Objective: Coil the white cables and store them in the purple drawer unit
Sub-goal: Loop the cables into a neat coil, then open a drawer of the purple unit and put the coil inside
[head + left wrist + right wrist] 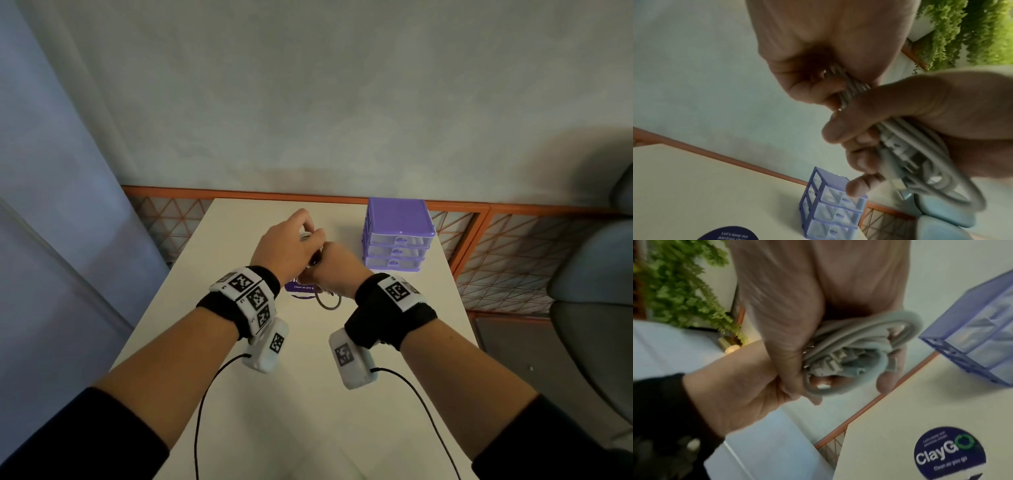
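Note:
Both hands meet above the middle of the white table and hold one bundle of coiled white cable. My left hand grips one end of the bundle with curled fingers. My right hand wraps its fingers round the loops, where plug ends show inside the coil. One loop hangs below the right hand. The purple drawer unit stands at the far right of the table, right of the hands, all three drawers shut; it also shows from the wrists.
A round dark-blue ClayGO sticker lies on the table under the hands. An orange mesh railing runs behind and right of the table. A grey chair stands at the right. Black leads trail from both wrist cameras.

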A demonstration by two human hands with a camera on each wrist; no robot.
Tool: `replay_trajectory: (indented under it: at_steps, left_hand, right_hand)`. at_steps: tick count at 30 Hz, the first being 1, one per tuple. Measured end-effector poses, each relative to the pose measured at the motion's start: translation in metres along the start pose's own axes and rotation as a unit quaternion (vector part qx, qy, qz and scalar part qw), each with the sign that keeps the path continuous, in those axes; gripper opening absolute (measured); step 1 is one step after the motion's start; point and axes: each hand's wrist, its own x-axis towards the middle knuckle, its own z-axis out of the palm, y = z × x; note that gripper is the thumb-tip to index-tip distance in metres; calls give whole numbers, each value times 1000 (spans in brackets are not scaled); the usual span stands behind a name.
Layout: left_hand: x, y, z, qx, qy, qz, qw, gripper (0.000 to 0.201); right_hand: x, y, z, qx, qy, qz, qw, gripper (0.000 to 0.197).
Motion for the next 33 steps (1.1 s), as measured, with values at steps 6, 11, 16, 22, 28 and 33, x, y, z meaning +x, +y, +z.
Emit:
replay_trajectory:
  at_steps: [6,11,16,22,28,33]
  left_hand:
    - [11,-7,12,-54,45,-57,996,26]
    - [13,-10,23,-97,0,6,995,32]
    - [18,-2,37,-149,-61,61,985,43]
    - [34,15,79,-190,-114,38,974,42]
    - [61,12,125,-106,-207,10,973,30]
    - [99,-4,171,0,-162,27,986,26]
  right_hand:
    - [-6,9,22,-179,185,-7,966,33]
    - [-11,12,22,67,115,58,989,16]
    - [-20,27,9,212,37,97,972,31]
    - [-14,70,-17,243,4,121,963,19]
    - [-8,144,-43,330,79,192,921,20]
    - [19,212,-58,432,182,308,828,27]
